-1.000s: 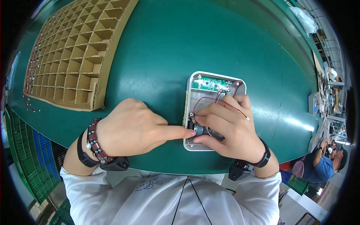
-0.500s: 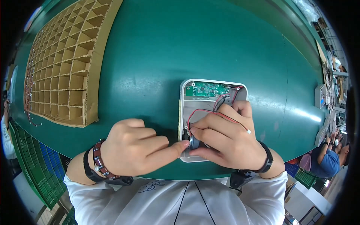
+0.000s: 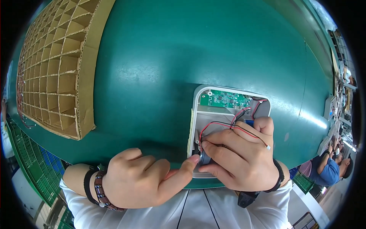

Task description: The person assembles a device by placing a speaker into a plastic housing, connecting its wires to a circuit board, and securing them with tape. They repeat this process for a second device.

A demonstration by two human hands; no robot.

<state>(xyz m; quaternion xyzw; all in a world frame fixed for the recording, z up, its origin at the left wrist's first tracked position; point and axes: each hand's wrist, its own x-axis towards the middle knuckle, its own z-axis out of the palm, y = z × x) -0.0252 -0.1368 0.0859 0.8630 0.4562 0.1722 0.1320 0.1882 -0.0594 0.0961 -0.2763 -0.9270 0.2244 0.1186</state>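
A white plastic housing (image 3: 192, 131) lies open on the green table in front of me, with a green circuit board (image 3: 225, 99) along its far side. My right hand (image 3: 240, 156) reaches into the near part, its thumb and fingers pinching a small round dark grey speaker (image 3: 204, 157) near the left wall. A red and black wire (image 3: 217, 123) loops over my right fingers and ends in a white connector (image 3: 268, 147). My left hand (image 3: 141, 179) is closed, except for one stretched digit whose tip presses against the speaker's left side. My fingers hide much of the housing's near end.
A large cardboard box with divider cells (image 3: 85, 84) stands at the left, with thin red wires (image 3: 21, 103) at its far left edge. Green plastic crates (image 3: 32, 168) are below the table at left. A person in blue (image 3: 326, 168) sits at the right.
The housing and both my hands appear lower and farther right in the picture, while the cardboard box has shifted left. My grip on the speaker looks the same.
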